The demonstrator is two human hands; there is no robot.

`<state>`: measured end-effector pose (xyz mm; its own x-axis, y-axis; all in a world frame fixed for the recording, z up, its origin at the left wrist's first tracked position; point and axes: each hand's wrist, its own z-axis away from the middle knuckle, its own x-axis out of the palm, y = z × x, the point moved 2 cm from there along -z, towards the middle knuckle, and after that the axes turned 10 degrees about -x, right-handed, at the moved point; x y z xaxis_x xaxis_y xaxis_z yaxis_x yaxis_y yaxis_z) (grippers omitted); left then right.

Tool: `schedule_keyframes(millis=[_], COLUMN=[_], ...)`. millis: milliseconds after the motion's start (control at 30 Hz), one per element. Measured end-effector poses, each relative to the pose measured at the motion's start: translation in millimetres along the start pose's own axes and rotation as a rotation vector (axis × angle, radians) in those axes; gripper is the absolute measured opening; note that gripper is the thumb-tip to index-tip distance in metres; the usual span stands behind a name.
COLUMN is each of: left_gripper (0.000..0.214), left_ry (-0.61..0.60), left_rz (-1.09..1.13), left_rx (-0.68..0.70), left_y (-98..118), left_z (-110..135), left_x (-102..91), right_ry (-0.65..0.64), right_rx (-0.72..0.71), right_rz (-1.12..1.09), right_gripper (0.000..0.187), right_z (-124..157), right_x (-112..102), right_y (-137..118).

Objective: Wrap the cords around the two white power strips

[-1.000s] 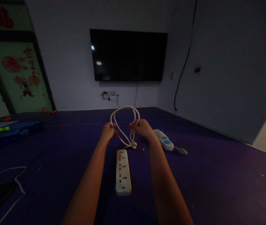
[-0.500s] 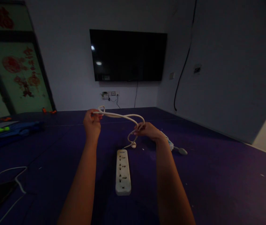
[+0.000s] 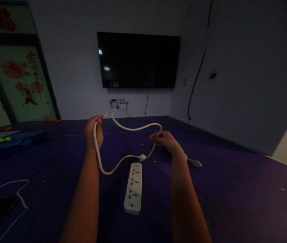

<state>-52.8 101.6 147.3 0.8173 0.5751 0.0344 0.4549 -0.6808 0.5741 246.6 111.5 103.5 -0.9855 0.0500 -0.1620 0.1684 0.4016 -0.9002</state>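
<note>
A white power strip (image 3: pixel 134 188) lies lengthwise on the purple floor between my forearms, its sockets facing up. From its far end runs a white power cord (image 3: pixel 137 129), raised in a wide loop. My left hand (image 3: pixel 94 132) is closed on the cord at the loop's left side, and one stretch hangs down past my wrist. On the right side, my right hand (image 3: pixel 165 140) pinches the cord between thumb and fingers. The cord's plug (image 3: pixel 142 157) rests on the floor just beyond the strip.
Behind my right wrist, partly hidden, lies another white corded item with a plug (image 3: pixel 196 163). Folded blue cloth (image 3: pixel 14 139) is at the left. A dark flat object (image 3: pixel 0 211) with a white cable (image 3: pixel 22 197) sits at lower left. A television (image 3: pixel 138 60) hangs on the far wall.
My hands have moved apart, left hand leftward and right hand slightly rightward. The bunched cord has opened into one wide loop, with a stretch now hanging at the left. The strip has tilted slightly.
</note>
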Motion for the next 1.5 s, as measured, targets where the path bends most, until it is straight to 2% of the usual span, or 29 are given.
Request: schedule_keyframes(millis=[67, 167, 233, 300, 333, 400, 500, 567, 733, 833, 900, 1000, 1100, 1167, 1233, 1333, 1400, 1500], left_gripper=[0.034, 0.032, 0.032, 0.032, 0.031, 0.03, 0.029, 0.029, 0.033, 0.036, 0.036, 0.032, 0.03, 0.031, 0.034, 0.045, 0.052, 0.049], left_ry=[-0.004, -0.019, -0.048, -0.078, -0.092, -0.117, -0.159, -0.192, -0.223, -0.241, -0.254, -0.264, -0.294, -0.326, -0.355, -0.389, -0.372, -0.326], left_rz=[-0.047, -0.082, -0.074, -0.051, -0.036, -0.01, -0.001, 0.011, 0.083, 0.132, 0.146, 0.115, 0.08, 0.083, 0.143, 0.226, 0.188, 0.099], left_rx=[0.087, 0.181, 0.194, 0.178, 0.167, 0.16, 0.194, 0.21, 0.174, 0.126, 0.129, 0.179, 0.136, 0.069, -0.003, -0.142, -0.233, -0.297], left_y=[5, 14, 19, 24, 26, 32, 42, 48, 55, 57, 59, 61, 54, 44, 31, 9, -5, -20], left_z=[1, 3, 4, 6, 7, 10, 14, 16, 19, 20, 21, 22, 21, 20, 19, 16, 15, 15], left_x=[-1.6, -3.7, -3.2, -1.0, 0.8, 5.2, 12.7, 17.2, 24.0, 26.2, 27.2, 28.2, 30.0, 31.5, 32.7, 34.2, 34.0, 31.6], right_ry=[-0.147, -0.483, -0.725, -0.87, -0.885, -0.826, -0.706, -0.728, -0.95, -1.087, -1.208, -1.316, -1.379, -1.351, -1.25, -0.988, -0.781, -0.471], right_rx=[-0.067, -0.156, -0.209, -0.263, -0.283, -0.281, -0.189, -0.152, -0.251, -0.314, -0.249, -0.136, -0.085, -0.095, -0.133, -0.217, -0.28, -0.339], right_rz=[-0.03, -0.159, -0.285, -0.403, -0.434, -0.397, -0.16, -0.009, 0.135, 0.144, 0.141, 0.094, -0.009, -0.033, -0.002, 0.135, 0.262, 0.45], right_gripper=[0.021, 0.045, 0.066, 0.078, 0.077, 0.065, 0.046, 0.047, 0.063, 0.048, 0.033, 0.023, 0.029, 0.029, 0.025, 0.018, 0.016, 0.015], right_z=[5, 15, 22, 26, 26, 21, 10, 6, 12, 23, 29, 32, 31, 28, 24, 14, 7, -3], right_x=[0, 2, 3, 7, 10, 20, 41, 59, 109, 140, 156, 167, 162, 154, 143, 124, 109, 86], right_y=[-6, -17, -25, -31, -34, -35, -29, -26, -30, -35, -33, -24, -19, -19, -22, -26, -27, -24])
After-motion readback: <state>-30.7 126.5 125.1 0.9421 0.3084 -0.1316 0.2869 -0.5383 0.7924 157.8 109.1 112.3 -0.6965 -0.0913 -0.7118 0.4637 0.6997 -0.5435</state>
